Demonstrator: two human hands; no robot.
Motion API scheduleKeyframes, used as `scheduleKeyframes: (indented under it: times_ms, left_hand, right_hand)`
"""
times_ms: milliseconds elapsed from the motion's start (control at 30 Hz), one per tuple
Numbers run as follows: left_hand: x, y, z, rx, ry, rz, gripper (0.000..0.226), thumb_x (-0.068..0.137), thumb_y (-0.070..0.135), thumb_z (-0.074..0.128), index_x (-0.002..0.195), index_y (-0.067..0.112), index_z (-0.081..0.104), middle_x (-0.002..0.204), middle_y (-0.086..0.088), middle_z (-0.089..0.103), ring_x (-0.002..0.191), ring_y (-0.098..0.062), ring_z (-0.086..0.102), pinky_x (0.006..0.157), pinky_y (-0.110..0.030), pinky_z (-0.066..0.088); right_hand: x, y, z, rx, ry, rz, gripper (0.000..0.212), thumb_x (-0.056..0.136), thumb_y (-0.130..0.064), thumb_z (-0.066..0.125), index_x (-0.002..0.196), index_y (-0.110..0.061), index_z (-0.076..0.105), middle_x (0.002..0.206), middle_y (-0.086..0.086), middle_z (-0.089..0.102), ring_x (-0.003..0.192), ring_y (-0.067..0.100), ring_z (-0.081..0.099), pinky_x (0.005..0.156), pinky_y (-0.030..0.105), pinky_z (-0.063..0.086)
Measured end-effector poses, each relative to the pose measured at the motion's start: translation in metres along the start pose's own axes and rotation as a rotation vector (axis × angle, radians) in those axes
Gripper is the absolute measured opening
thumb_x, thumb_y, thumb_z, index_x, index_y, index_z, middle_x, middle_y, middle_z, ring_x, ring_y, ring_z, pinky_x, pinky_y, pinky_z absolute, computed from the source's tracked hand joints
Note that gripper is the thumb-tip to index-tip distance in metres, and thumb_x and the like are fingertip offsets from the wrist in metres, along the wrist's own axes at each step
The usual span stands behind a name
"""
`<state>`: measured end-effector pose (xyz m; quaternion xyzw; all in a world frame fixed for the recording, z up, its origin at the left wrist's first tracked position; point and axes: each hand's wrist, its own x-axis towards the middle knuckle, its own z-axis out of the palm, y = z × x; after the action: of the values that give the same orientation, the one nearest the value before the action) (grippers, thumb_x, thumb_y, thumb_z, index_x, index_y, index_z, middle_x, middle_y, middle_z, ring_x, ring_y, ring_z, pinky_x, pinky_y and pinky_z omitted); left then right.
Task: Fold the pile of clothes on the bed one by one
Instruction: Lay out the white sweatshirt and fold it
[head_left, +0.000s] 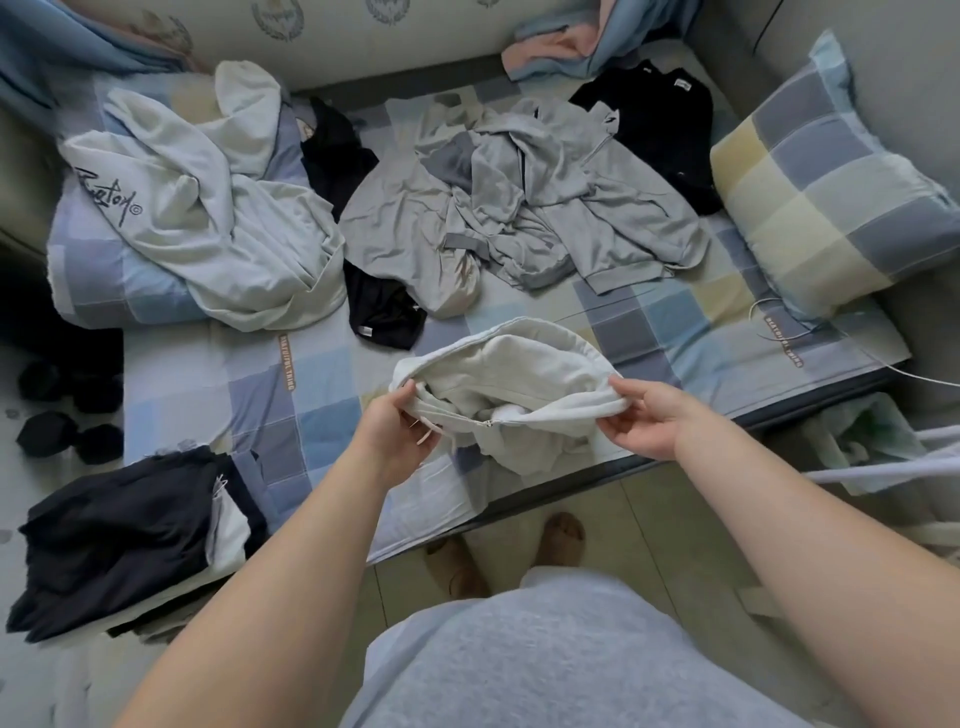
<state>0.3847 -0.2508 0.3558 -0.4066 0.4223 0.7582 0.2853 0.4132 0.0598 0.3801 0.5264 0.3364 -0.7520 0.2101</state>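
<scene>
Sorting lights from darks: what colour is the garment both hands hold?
The garment is white; head view.

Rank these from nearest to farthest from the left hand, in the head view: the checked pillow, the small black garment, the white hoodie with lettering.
1. small black garment, just beyond the left hand, which grips the white zipped garment.
2. white hoodie with lettering, back left.
3. checked pillow, far right.

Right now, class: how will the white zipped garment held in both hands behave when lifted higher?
Probably floppy: the white garment sags in folds between the left hand and right hand. Likely light enough, held by fingertip pinches. Its drawstring may dangle loose.
</scene>
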Motion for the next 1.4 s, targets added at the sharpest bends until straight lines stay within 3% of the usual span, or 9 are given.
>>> scheduleKeyframes:
  times_ms: [167, 267, 467, 767, 900, 1033, 1200, 1300, 1400]
  left_hand:
    - [-0.029, -0.002, 0.006, 0.035, -0.059, 0.104, 0.01, 0.092, 0.023, 0.057, 0.093, 0.015, 0.064, 0.082, -0.003, 0.063, 0.076, -0.019, 0.061, 0.074, -0.031, 0.047]
    - [-0.057, -0.004, 0.024, 0.034, -0.073, 0.242, 0.01, 0.094, 0.02, 0.059, 0.098, 0.013, 0.063, 0.081, -0.002, 0.065, 0.077, -0.018, 0.064, 0.076, -0.031, 0.051]
    - [-0.146, -0.009, 0.086, 0.113, -0.091, 0.659, 0.006, 0.093, 0.012, 0.063, 0.097, 0.015, 0.062, 0.07, 0.004, 0.066, 0.059, -0.012, 0.066, 0.056, -0.024, 0.055]
    - [-0.327, -0.008, 0.177, 0.045, -0.084, 1.124, 0.01, 0.09, 0.005, 0.058, 0.09, 0.015, 0.061, 0.064, 0.001, 0.062, 0.058, -0.017, 0.064, 0.063, -0.032, 0.058]
    - [-0.385, 0.002, 0.201, -0.081, -0.018, 1.174, 0.018, 0.086, 0.004, 0.065, 0.105, 0.005, 0.064, 0.065, -0.003, 0.062, 0.051, -0.017, 0.063, 0.053, -0.027, 0.053]
    - [-0.402, 0.017, 0.21, -0.107, 0.02, 1.203, 0.039, 0.082, 0.006, 0.071, 0.12, 0.002, 0.063, 0.093, -0.011, 0.058, 0.062, -0.021, 0.063, 0.059, -0.03, 0.055]
    - [-0.376, 0.044, 0.221, -0.092, 0.038, 1.15, 0.014, 0.086, 0.006, 0.068, 0.099, 0.005, 0.063, 0.06, -0.002, 0.055, 0.047, -0.016, 0.054, 0.049, -0.027, 0.05]
    - [-0.341, 0.069, 0.228, -0.122, 0.077, 1.069, 0.015, 0.087, 0.004, 0.065, 0.078, 0.013, 0.057, 0.043, 0.004, 0.045, 0.034, -0.011, 0.042, 0.037, -0.019, 0.036]
    - [-0.289, 0.102, 0.232, -0.113, 0.107, 1.005, 0.009, 0.088, 0.007, 0.065, 0.082, 0.013, 0.062, 0.043, 0.005, 0.046, 0.033, -0.009, 0.042, 0.039, -0.019, 0.041]
  right_hand:
    - [-0.02, -0.01, 0.008, -0.104, 0.019, -0.172, 0.008, 0.097, -0.012, 0.065, 0.092, -0.007, 0.064, 0.087, 0.009, 0.067, 0.08, 0.02, 0.064, 0.055, 0.029, 0.058]
    - [-0.039, -0.026, 0.013, -0.189, -0.02, -0.423, 0.011, 0.096, -0.004, 0.064, 0.106, -0.007, 0.059, 0.084, 0.008, 0.062, 0.071, 0.017, 0.061, 0.043, 0.021, 0.052]
    - [-0.127, -0.087, 0.002, -0.302, -0.129, -0.845, 0.018, 0.09, 0.001, 0.067, 0.091, -0.014, 0.058, 0.087, 0.009, 0.064, 0.073, 0.018, 0.063, 0.062, 0.034, 0.059]
    - [-0.301, -0.153, -0.014, -0.284, -0.401, -1.146, 0.01, 0.089, -0.007, 0.073, 0.085, -0.011, 0.065, 0.079, 0.007, 0.064, 0.07, 0.017, 0.067, 0.058, 0.032, 0.058]
    - [-0.36, -0.163, -0.016, -0.259, -0.514, -1.221, 0.011, 0.088, -0.007, 0.076, 0.085, -0.008, 0.065, 0.08, 0.008, 0.066, 0.072, 0.019, 0.069, 0.062, 0.033, 0.06]
    - [-0.384, -0.17, -0.015, -0.267, -0.542, -1.267, 0.013, 0.087, -0.008, 0.078, 0.094, -0.004, 0.067, 0.094, 0.012, 0.07, 0.084, 0.023, 0.072, 0.065, 0.033, 0.062]
    - [-0.363, -0.191, 0.012, -0.322, -0.498, -1.249, 0.014, 0.087, -0.011, 0.078, 0.095, -0.006, 0.066, 0.098, 0.012, 0.07, 0.092, 0.026, 0.072, 0.074, 0.038, 0.063]
    - [-0.331, -0.205, 0.041, -0.331, -0.452, -1.231, 0.013, 0.087, -0.01, 0.077, 0.091, -0.009, 0.065, 0.094, 0.011, 0.07, 0.086, 0.024, 0.072, 0.066, 0.034, 0.062]
    - [-0.291, -0.224, 0.08, -0.386, -0.382, -1.234, 0.012, 0.089, -0.013, 0.077, 0.088, -0.011, 0.065, 0.084, 0.008, 0.068, 0.071, 0.022, 0.069, 0.049, 0.026, 0.055]
